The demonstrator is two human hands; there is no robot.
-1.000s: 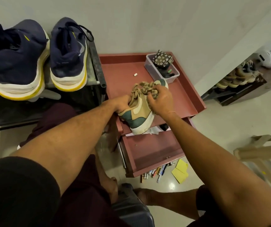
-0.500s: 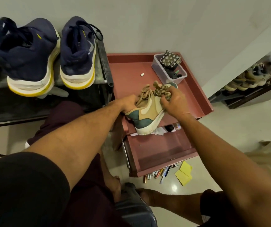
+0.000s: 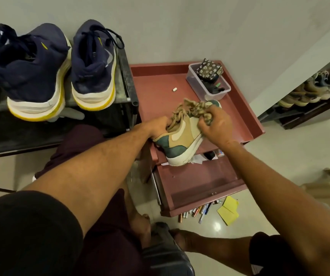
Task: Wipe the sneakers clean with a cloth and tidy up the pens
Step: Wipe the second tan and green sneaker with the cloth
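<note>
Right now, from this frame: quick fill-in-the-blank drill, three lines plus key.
The left hand holds the tan-and-green sneaker while the right hand grips a crumpled tan cloth; ____ navy fabric sneakers sit on the dark metal rack.
The coloured pens lie on the ____ beside yellow paper notes.
The navy sneakers' soles are edged in ____.
Missing: two; floor; yellow.

Sneaker (image 3: 180, 136) under right hand (image 3: 217, 124): matt suede-like upper, smooth pale sole. Cloth (image 3: 197, 108) in its grip: soft crumpled fabric. Tub (image 3: 200, 89) beyond: clear plastic. Floor (image 3: 289, 156): glossy.
</note>
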